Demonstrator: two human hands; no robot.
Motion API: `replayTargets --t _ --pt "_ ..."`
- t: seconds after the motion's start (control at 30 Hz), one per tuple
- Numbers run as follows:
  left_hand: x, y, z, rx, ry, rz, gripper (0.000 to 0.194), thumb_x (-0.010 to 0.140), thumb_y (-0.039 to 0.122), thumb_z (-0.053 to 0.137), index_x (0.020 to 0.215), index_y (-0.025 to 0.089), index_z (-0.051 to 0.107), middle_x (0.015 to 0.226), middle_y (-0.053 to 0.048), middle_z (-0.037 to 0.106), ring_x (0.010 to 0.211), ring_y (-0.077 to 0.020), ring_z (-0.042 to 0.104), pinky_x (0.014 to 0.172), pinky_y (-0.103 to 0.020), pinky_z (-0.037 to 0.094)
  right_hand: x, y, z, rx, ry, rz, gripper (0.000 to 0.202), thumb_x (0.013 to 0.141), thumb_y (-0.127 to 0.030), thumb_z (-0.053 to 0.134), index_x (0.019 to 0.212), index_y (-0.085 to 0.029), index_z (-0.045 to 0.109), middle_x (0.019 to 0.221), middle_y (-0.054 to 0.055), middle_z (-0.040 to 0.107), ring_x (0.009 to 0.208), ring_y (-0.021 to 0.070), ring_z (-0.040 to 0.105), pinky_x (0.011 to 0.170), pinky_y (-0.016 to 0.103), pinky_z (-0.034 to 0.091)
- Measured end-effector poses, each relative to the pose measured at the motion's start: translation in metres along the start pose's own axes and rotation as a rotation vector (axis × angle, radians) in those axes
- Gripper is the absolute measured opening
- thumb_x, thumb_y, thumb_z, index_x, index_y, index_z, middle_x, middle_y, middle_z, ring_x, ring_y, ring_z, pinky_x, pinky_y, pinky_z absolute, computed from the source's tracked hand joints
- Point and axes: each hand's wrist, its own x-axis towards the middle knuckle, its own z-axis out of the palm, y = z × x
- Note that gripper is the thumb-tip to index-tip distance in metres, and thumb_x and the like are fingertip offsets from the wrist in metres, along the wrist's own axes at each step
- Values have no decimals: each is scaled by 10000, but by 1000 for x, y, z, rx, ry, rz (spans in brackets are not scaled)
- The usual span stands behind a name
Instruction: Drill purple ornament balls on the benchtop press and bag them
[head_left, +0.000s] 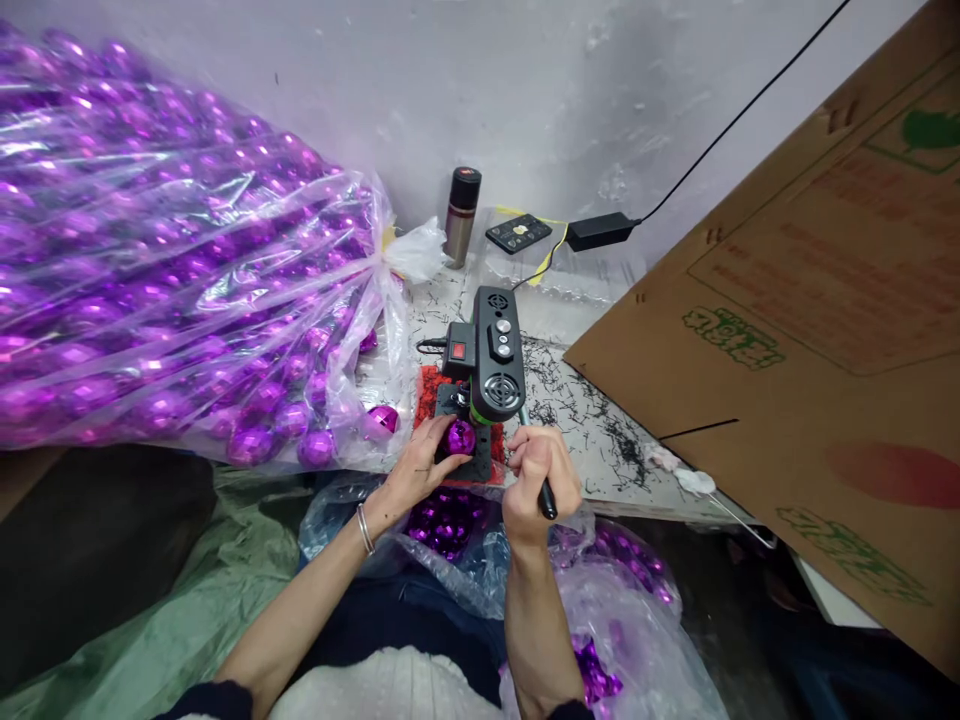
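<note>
My left hand [425, 459] holds a shiny purple ball [460, 437] between thumb and fingers, on the dark base [474, 468] of a small black bench machine [499, 350]. The ball sits right below the machine's head, and the point of contact is hidden. My right hand [541, 480] is wrapped round the black-tipped lever [548, 500] at the machine's right side. A red mat [430, 388] lies under the base. Beside my left hand, another purple ball [384, 418] rests on the table.
A large clear bag [187, 260] of purple balls fills the left. Behind the machine stand a flask [461, 215], a black keypad-like panel [519, 233] and a power adapter [600, 231]. A cardboard box [787, 300] leans at right. Black scraps [622, 440] litter the table [600, 480].
</note>
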Motion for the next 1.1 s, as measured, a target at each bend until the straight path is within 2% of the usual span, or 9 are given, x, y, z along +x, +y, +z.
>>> replayTargets --t 0.1,0.27,0.43,0.7,0.93,1.1 --pt "4 1 4 16 9 -13 588 1029 462 805 1533 245 595 1442 -153 744 1355 -340 736 1158 -513 613 -1 1 -1 6 -6 -8 371 1128 -169 477 772 -248 542 696 -43 599 682 127 638 640 290 452" --pt "15 -1 22 -6 52 -78 614 966 427 872 1503 239 641 1401 -134 763 1342 -342 731 1192 -539 584 -1 0 -2 -5 -24 -18 354 1122 -152 473 789 -244 548 726 -38 623 690 121 643 627 284 449" --pt "10 -8 33 -7 87 -95 657 948 433 889 1525 244 638 1368 -122 790 1325 -348 734 1261 -602 513 -9 3 -3 -48 -27 -29 355 1110 -150 476 778 -246 559 712 -28 611 676 136 638 600 301 438" --pt "6 -15 39 -21 117 -45 649 955 474 884 1507 234 642 1307 -116 801 1276 -343 752 1274 -623 498 -47 33 10 -59 65 -110 373 1127 -191 395 799 -253 562 768 -19 632 658 146 623 659 333 517" --pt "5 -15 40 -20 110 -73 666 932 457 906 1503 238 642 1357 -134 797 1306 -356 751 1262 -624 512 -51 40 18 -38 130 -141 382 1134 -204 382 787 -251 536 749 -21 584 632 152 563 663 359 466" --pt "6 -14 40 -41 108 -82 651 937 464 899 1491 237 646 1378 -138 793 1320 -355 745 1254 -622 520 -53 43 17 -25 109 -137 377 1146 -221 381 803 -250 535 771 -23 588 652 151 568 698 364 479"
